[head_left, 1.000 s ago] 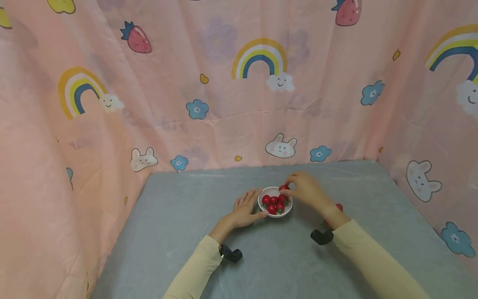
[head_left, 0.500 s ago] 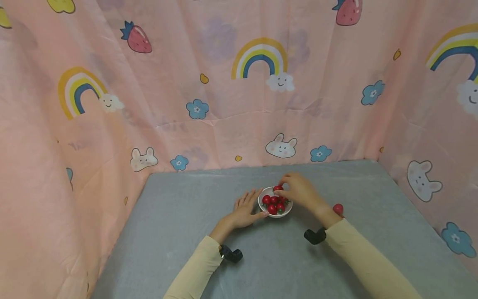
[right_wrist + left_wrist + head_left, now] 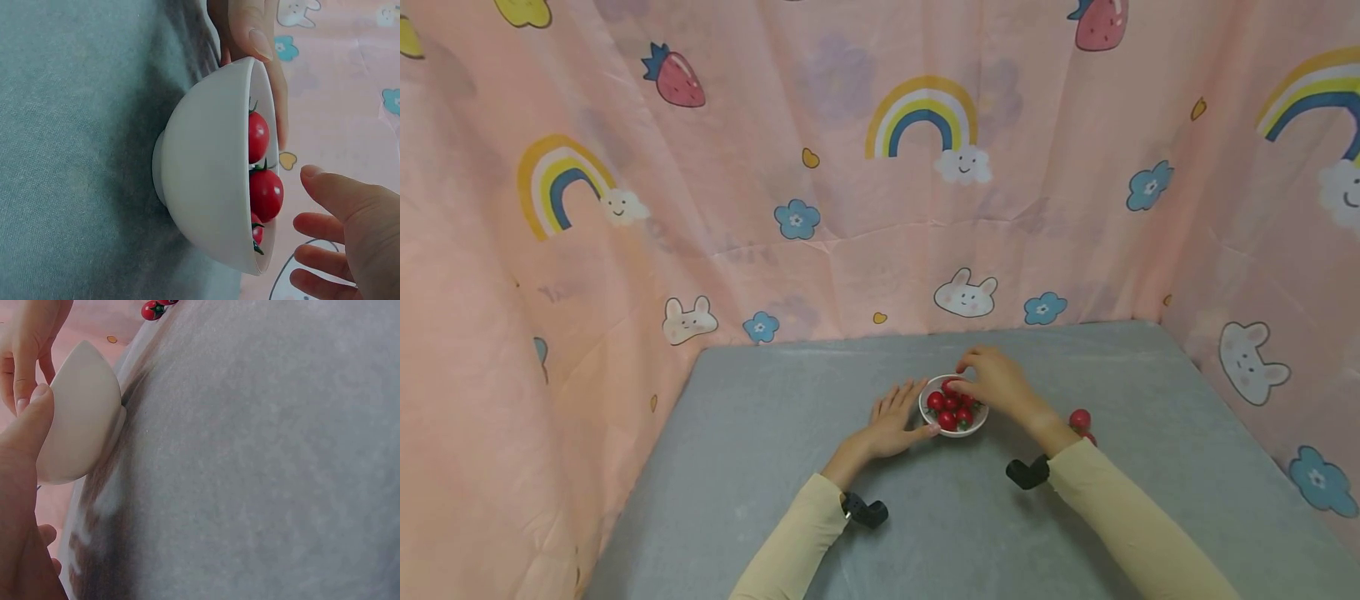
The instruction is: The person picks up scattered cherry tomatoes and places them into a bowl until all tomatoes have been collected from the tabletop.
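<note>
A white bowl stands on the table, holding several small red tomatoes with green stems. My left hand rests against the bowl's left side, its fingers extended and its thumb at the near rim. Over the far right of the bowl is my right hand. In the right wrist view its thumb and fingers are spread apart with nothing between them, just off the bowl's opening. One tomato lies below those fingertips at the far side of the bowl, partly covered by the hand.
More tomatoes lie on the grey table to the right, partly behind the right forearm. A pink patterned curtain surrounds the table's back and sides. Each wrist carries a black camera.
My right hand has moved left over the bowl and let go of a tomato, which now lies among the others. The left hand has stayed in place.
</note>
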`<state>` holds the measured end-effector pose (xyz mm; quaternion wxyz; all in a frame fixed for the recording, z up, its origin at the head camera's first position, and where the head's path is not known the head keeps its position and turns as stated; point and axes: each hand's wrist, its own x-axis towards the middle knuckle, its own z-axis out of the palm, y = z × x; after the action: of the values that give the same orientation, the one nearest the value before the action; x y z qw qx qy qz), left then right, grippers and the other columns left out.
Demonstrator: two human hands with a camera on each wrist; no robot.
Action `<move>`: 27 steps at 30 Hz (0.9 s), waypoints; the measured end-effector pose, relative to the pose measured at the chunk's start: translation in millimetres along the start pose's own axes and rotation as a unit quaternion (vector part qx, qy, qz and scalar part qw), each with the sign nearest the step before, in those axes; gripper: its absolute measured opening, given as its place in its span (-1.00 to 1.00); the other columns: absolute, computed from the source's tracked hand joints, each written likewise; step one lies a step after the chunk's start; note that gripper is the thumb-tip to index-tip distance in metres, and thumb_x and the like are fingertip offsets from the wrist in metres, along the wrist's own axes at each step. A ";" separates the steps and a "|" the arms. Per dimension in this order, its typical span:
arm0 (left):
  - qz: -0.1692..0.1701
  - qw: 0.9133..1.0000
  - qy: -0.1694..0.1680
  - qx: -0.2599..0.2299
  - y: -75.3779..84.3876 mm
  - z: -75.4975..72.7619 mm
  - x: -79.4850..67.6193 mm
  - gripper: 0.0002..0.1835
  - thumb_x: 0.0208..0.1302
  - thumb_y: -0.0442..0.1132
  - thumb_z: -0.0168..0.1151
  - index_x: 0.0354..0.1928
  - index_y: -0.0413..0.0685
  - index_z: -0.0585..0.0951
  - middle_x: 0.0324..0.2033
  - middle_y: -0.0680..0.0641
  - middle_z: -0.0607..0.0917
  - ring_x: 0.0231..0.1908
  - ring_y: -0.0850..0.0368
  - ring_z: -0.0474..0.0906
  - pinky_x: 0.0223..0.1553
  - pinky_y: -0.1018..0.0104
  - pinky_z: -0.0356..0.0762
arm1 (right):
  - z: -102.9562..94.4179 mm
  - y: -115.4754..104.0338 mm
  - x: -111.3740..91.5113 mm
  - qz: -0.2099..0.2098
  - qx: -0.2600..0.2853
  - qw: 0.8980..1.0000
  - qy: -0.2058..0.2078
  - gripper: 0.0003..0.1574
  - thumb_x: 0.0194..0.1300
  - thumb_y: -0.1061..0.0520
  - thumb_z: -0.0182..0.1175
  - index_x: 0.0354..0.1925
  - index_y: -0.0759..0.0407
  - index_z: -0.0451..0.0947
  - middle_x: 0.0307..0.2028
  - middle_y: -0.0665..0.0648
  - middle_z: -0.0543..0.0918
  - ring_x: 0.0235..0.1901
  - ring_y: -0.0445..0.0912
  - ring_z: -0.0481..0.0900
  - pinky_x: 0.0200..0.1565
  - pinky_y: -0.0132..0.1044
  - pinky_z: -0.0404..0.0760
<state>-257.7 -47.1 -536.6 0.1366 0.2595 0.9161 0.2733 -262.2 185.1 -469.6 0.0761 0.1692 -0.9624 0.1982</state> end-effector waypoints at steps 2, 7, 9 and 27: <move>0.001 1.000 0.000 0.000 0.8 -0.4 -0.4 -0.07 0.34 0.40 -0.01 0.58 0.42 -0.21 0.60 -0.05 -0.10 0.59 -0.17 -0.24 0.49 -0.29 -0.21 | 0.7 0.9 0.1 0.000 0.004 1.000 0.002 -0.59 0.22 -0.11 0.38 -0.18 0.19 0.71 0.01 0.26 0.68 0.03 0.17 0.60 0.05 0.16 0.60; 0.003 1.000 0.004 0.000 2.1 -0.7 -0.8 -0.08 0.35 0.37 0.01 0.58 0.38 -0.19 0.60 -0.08 -0.08 0.59 -0.18 -0.21 0.48 -0.30 -0.18 | 0.8 3.3 -0.4 0.004 0.013 1.000 0.006 -0.57 0.22 -0.11 0.38 -0.16 0.21 0.71 0.02 0.27 0.67 0.06 0.19 0.59 0.07 0.16 0.59; 0.003 1.000 0.005 0.000 2.3 -0.6 -0.9 -0.08 0.35 0.36 0.01 0.58 0.36 -0.18 0.60 -0.08 -0.08 0.58 -0.19 -0.21 0.48 -0.31 -0.19 | 0.9 4.7 -0.8 0.004 0.012 1.000 0.008 -0.58 0.23 -0.10 0.38 -0.15 0.22 0.71 0.02 0.28 0.67 0.06 0.19 0.59 0.08 0.17 0.58; -0.001 1.000 0.003 -0.006 1.2 0.1 -0.7 -0.07 0.33 0.39 0.01 0.58 0.40 -0.19 0.60 -0.07 -0.08 0.59 -0.18 -0.23 0.49 -0.30 -0.21 | -6.6 21.9 -10.7 0.030 0.008 0.999 0.012 -0.63 0.24 -0.03 0.37 -0.13 0.22 0.70 0.03 0.27 0.65 0.10 0.20 0.56 0.16 0.18 0.53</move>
<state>-256.6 -46.6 -535.9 0.1354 0.2568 0.9154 0.2790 -259.5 209.8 -473.7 0.0800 0.1386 -0.9644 0.2105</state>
